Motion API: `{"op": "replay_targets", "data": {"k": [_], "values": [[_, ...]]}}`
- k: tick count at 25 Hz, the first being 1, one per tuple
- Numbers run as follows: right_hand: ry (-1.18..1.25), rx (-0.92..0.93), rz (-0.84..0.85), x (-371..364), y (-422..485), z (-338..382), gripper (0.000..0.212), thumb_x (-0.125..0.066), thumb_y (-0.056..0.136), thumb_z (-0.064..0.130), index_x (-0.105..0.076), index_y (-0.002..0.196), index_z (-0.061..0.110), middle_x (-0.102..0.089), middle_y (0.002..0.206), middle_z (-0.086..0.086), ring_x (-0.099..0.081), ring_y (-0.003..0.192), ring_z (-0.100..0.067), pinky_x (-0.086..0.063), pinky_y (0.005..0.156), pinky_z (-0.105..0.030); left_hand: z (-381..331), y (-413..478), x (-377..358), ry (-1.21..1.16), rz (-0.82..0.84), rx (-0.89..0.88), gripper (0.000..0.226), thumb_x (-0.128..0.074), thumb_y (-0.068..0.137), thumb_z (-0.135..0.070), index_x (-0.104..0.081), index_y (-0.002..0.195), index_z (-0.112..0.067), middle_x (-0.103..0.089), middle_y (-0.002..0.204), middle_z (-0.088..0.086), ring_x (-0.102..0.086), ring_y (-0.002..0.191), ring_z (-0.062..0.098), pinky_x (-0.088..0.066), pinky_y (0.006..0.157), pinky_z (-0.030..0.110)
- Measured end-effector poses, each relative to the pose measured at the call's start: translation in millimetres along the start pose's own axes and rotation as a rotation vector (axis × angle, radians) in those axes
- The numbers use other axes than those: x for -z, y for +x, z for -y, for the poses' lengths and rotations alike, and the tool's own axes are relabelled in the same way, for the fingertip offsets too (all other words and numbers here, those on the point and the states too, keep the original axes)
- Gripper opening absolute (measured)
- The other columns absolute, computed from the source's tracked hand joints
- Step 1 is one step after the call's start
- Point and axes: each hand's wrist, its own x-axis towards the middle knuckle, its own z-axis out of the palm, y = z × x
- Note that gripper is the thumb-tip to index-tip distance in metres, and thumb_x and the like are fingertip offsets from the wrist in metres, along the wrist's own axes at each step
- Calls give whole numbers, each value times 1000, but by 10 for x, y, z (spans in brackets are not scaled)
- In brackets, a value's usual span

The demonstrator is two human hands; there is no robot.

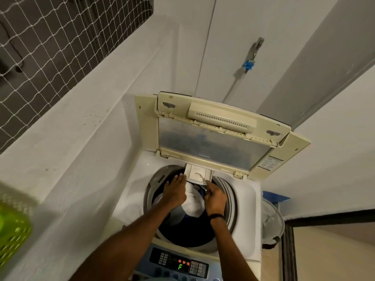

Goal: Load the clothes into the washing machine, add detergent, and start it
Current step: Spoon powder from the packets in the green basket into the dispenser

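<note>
A white top-loading washing machine [129, 201] stands below me with its cream lid [213, 138] folded up at the back. White and dark blue clothes [192, 201] lie in the drum. The detergent drawer [199, 175] is pulled out at the drum's far rim, with white powder in it. My left hand [175, 192] rests flat, fingertips touching the drawer's left corner. My right hand [215, 196] touches the drawer's right front edge, fingers curled; whether it grips anything is unclear. The control panel [179, 264] at the near edge is lit and shows a green F.
A green plastic basket [12, 230] is blurred at the left edge on a white ledge. A tap with a blue fitting [248, 64] hangs on the wall behind the machine. A white laundry bin [272, 222] stands to the right of the machine. Netting covers the window at upper left.
</note>
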Motion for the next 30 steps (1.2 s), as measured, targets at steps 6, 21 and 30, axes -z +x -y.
{"op": "replay_targets", "data": {"k": [6, 21, 30], "values": [[24, -45, -77, 86, -97, 127, 38, -55, 84, -6, -73, 113, 11, -75, 104, -13, -69, 97, -30, -52, 86, -31, 19, -53, 57, -34, 7, -7, 69, -40, 101, -17, -1, 158, -16, 3, 166, 1, 0, 154, 21, -13, 123, 49], [796, 101, 616, 997, -1078, 2150, 47, -42, 87, -25, -71, 99, 10, -78, 89, 1, -62, 86, 20, -44, 82, -1, 489, -2543, 1662, -546, -690, 96, 45, -55, 97, -40, -56, 137, -19, -64, 133, 3, -60, 121, 20, -45, 103, 30], [790, 341, 1051, 313, -1823, 3267, 13, -68, 77, 3, -75, 86, -2, -73, 89, -28, -72, 87, -39, -59, 81, -40, 1694, -4444, 1689, -269, -1317, 831, 52, -75, 77, -51, -65, 123, -30, -60, 128, 0, -50, 115, 27, -32, 99, 31]]}}
